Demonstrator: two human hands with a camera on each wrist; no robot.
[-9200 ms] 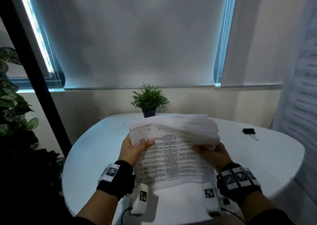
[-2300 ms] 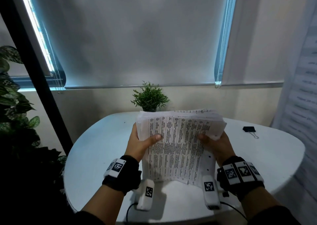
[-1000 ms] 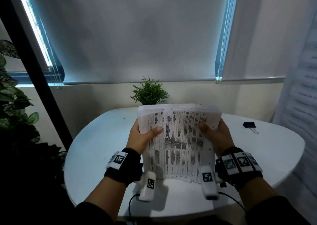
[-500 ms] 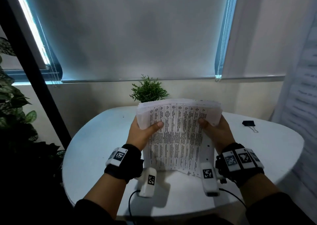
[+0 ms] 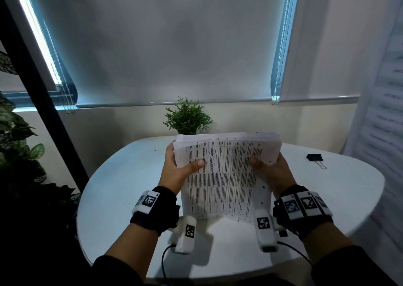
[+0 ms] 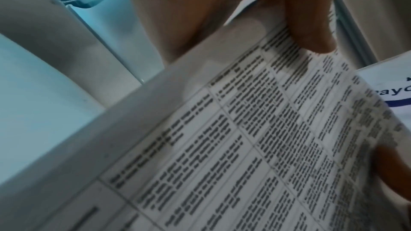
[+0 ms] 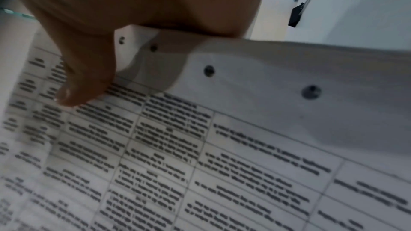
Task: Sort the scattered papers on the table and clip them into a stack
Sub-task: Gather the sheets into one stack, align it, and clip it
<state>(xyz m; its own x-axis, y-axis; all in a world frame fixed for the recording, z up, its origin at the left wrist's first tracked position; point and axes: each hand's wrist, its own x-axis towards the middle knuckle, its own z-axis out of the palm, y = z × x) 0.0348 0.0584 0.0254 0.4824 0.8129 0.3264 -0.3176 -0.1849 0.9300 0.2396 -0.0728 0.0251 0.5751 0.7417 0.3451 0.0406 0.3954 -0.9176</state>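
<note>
A thick stack of printed papers (image 5: 224, 172) stands nearly upright over the white table (image 5: 122, 190), its lower edge down near the tabletop. My left hand (image 5: 174, 168) grips the stack's left side, thumb across the front sheet (image 6: 244, 138). My right hand (image 5: 272, 168) grips the right side, thumb pressed on the print (image 7: 155, 147) beside a row of punched holes. A black binder clip (image 5: 314, 157) lies on the table to the right, apart from both hands, also seen in the right wrist view as the clip (image 7: 296, 16).
A small potted plant (image 5: 187, 118) stands at the table's far edge behind the papers. Leafy plants (image 5: 15, 146) and a black post (image 5: 43, 85) are on the left. A window blind (image 5: 165, 41) covers the wall ahead.
Between the earlier frames and now the stack was turned from lying bent toward me to standing on its edge. Over the last second both hands keep their grip with barely any shift.
</note>
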